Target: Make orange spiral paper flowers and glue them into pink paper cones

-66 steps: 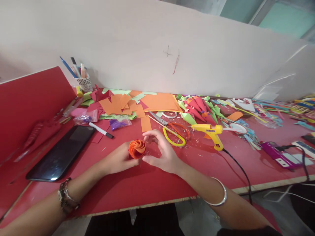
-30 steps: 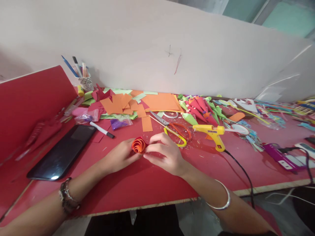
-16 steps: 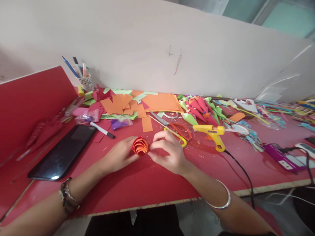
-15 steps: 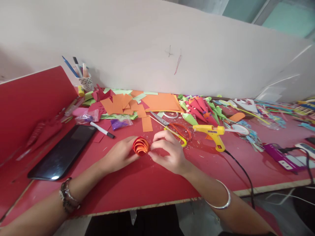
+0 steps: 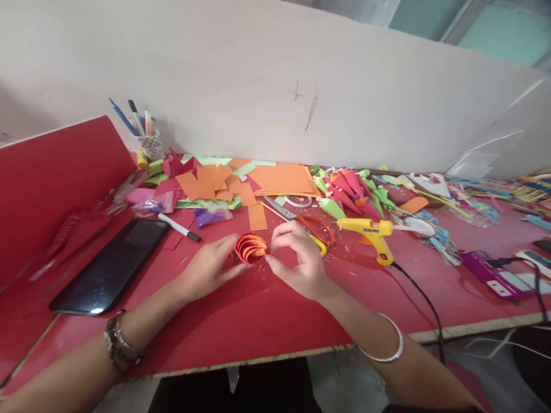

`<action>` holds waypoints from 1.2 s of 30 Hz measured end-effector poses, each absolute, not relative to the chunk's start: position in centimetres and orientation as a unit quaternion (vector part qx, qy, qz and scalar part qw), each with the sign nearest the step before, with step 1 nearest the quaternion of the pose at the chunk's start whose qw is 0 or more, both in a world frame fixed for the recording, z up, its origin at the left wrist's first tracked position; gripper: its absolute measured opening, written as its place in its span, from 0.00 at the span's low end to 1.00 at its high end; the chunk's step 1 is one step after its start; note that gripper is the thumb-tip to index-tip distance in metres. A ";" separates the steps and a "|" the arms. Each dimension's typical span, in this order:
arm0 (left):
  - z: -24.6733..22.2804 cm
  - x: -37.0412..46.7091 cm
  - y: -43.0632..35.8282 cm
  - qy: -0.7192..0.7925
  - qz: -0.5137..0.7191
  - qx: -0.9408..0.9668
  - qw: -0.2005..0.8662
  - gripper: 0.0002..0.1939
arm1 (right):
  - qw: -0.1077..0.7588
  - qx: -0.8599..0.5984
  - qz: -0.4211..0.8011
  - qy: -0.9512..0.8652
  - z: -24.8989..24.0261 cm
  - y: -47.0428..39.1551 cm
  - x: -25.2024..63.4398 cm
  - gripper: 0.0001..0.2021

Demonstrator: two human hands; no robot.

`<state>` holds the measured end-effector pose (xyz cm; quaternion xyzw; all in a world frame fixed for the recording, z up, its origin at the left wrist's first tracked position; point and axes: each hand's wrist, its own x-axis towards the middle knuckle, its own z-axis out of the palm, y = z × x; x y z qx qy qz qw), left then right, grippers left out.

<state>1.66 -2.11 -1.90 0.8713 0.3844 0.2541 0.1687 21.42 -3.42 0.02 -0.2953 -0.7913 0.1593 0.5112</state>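
A rolled piece of orange and red paper [image 5: 251, 248], curled in several layers, is held between my two hands above the red table. My left hand [image 5: 210, 265] is closed around its left side, thumb below and fingers above. On the right edge of the roll, my right hand [image 5: 299, 261] pinches the paper with thumb and fingertips. Just beyond my right hand lie scissors [image 5: 316, 226] with orange and yellow handles. A yellow glue gun [image 5: 365, 229] rests to the right of them.
Orange paper pieces [image 5: 279, 179] and small red and green paper cones [image 5: 344, 192] lie along the wall. On the left are a black phone [image 5: 112, 267], a marker [image 5: 178, 226] and a pen cup [image 5: 150, 145]. A purple power strip [image 5: 495, 275] sits right.
The paper roll has opened wider and shifted slightly right, its layers now more spread. My right hand has moved a little to the right with its edge.
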 end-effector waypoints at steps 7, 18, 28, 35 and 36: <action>-1.9 1.6 -1.9 0.363 0.265 0.873 0.188 0.08 | 0.478 -0.288 0.251 -0.790 -0.3 -3.5 21.3 0.23; -2.2 1.7 -2.1 0.329 0.274 0.886 0.180 0.10 | 0.401 -0.278 0.274 -0.829 -0.7 -4.0 20.4 0.27; -2.1 2.0 -2.3 0.296 0.266 0.887 0.234 0.09 | 0.435 -0.282 0.273 -0.811 -0.5 -4.1 20.4 0.21; -2.3 2.0 -2.2 0.303 0.283 0.872 0.261 0.11 | 0.428 -0.300 0.311 -0.794 -0.6 -4.1 20.3 0.28; -2.3 2.0 -2.2 0.313 0.288 0.863 0.271 0.11 | 0.428 -0.306 0.322 -0.787 -0.8 -4.1 20.2 0.29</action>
